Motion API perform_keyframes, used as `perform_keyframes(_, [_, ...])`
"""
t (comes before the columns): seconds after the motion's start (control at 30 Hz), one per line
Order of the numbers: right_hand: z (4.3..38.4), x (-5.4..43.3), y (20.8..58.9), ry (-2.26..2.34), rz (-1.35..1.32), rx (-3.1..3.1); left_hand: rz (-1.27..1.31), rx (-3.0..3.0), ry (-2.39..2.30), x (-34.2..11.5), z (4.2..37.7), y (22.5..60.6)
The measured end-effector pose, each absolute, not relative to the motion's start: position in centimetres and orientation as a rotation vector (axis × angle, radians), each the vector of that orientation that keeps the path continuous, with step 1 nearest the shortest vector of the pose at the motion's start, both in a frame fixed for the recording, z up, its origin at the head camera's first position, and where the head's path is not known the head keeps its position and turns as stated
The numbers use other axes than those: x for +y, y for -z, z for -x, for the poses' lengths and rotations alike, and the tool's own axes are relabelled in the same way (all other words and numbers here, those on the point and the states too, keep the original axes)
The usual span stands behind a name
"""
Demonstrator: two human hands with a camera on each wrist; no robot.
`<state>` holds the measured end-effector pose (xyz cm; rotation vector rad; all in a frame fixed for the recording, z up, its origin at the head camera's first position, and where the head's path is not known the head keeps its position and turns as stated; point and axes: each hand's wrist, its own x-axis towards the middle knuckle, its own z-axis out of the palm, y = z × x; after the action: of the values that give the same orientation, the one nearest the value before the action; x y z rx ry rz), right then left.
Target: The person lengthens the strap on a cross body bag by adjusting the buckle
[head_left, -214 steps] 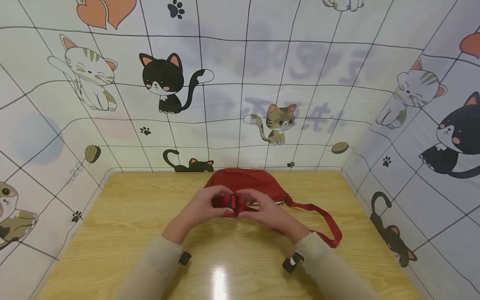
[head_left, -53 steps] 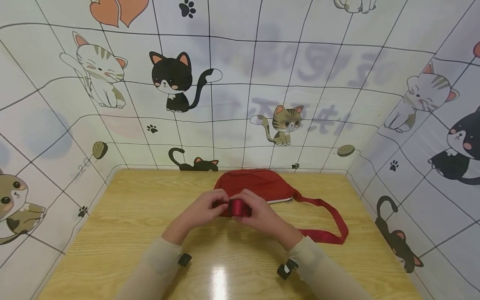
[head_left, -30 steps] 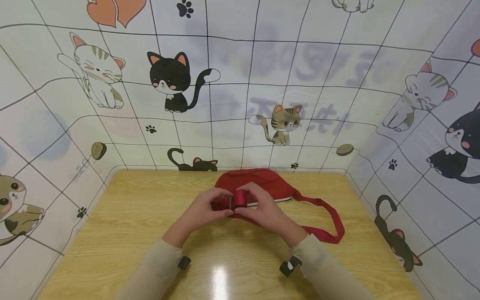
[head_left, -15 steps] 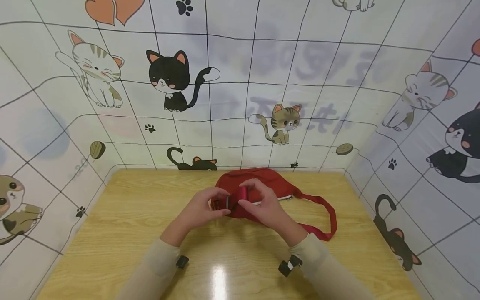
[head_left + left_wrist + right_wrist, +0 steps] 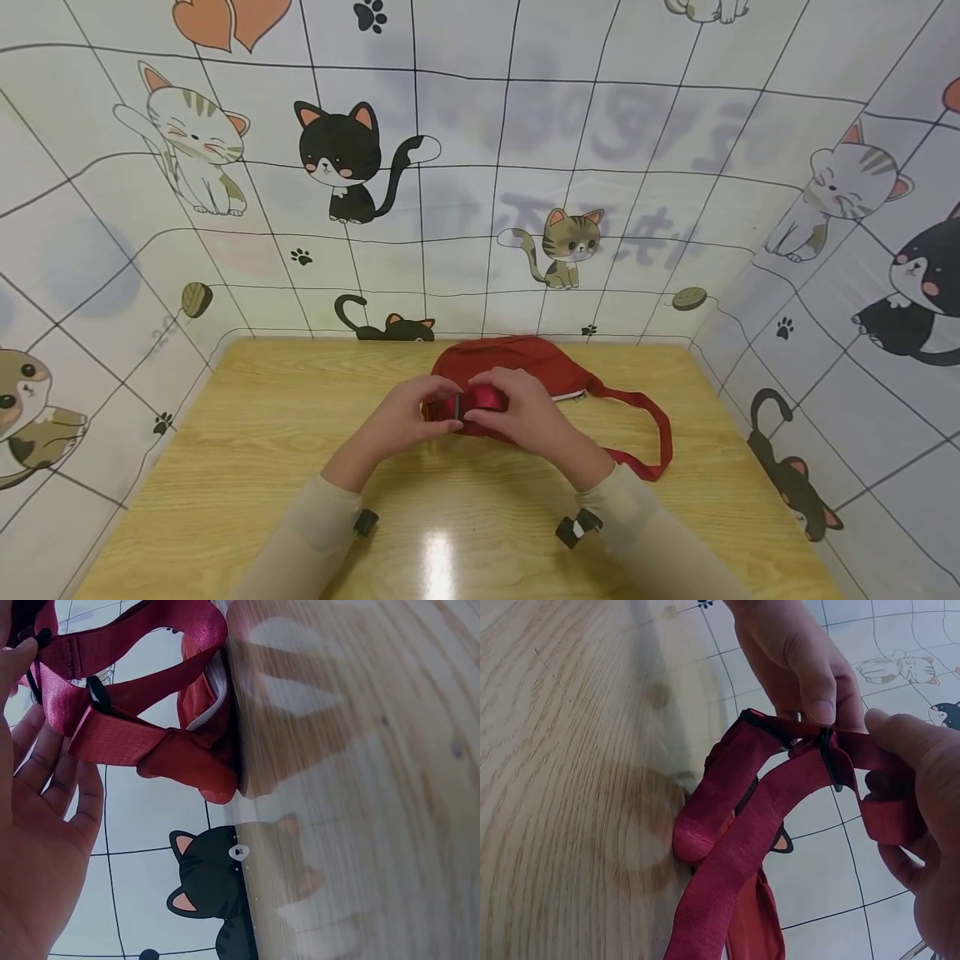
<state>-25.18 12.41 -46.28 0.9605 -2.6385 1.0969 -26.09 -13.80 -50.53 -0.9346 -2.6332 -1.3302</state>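
Observation:
A red waist bag [image 5: 517,354] lies at the back of the table in the head view, its red webbing strap [image 5: 663,433] looping out to the right. In front of the bag, my left hand [image 5: 401,421] pinches the strap beside a dark strap slider [image 5: 457,406]. My right hand [image 5: 536,421] holds a folded loop of the same strap just right of the slider. The right wrist view shows the strap threaded through the black slider [image 5: 831,754], with the loop between my right thumb and fingers. A second black strap fitting [image 5: 97,694] shows in the left wrist view.
The wooden table [image 5: 285,450] ends at a wall covering [image 5: 465,192] printed with cats, which also closes in both sides. A white zipper [image 5: 568,396] runs along the bag's front edge. Both sleeves carry small dark wrist devices [image 5: 579,528].
My right hand has moved up and right with the strap loop, then slightly back down, and the loop has turned. The strap on the table has drawn inward. My left hand stays nearly in place.

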Motion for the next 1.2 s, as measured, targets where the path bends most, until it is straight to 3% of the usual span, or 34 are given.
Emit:
perform_keyframes(0.4, [25.1, 13.7, 47.0, -1.623, -0.875, -2.279, 0.896, -2.665, 1.361, -14.3, 26.3, 50.6])
perform_keyframes(0.93, [25.0, 19.6, 52.2, -1.414, -0.823, -2.668, 0.902, -2.672, 1.39, -14.4, 26.2, 50.6])
perform_keyframes(1.2, [25.6, 17.7, 53.9, -1.236, -0.853, -2.845, 0.895, -2.682, 1.365, -14.4, 26.4, 50.6])
